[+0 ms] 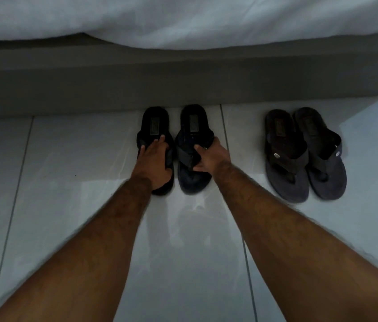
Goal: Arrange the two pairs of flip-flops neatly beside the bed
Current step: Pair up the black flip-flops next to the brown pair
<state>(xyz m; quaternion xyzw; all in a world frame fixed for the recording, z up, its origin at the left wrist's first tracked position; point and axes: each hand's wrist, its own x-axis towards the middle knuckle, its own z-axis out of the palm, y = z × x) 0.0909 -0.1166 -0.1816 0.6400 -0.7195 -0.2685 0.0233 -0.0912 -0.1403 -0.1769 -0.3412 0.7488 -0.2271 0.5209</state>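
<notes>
The left hand (pixel 154 162) is gripping the left black flip-flop (pixel 155 126) and the right hand (pixel 209 156) is clasping its mate (pixel 192 126) by the straps, on the floor (pixel 67 159) near the bed (pixel 183 84). The grey pair (pixel 304 154) is lying well right.

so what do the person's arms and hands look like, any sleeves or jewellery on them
Both forearms are bare, with no sleeves in view, and both have visible dark hair. No watch or bracelet on either wrist. The left hand shows no ring; the right hand has a small dark spot at one finger, too unclear to call a ring.
</notes>
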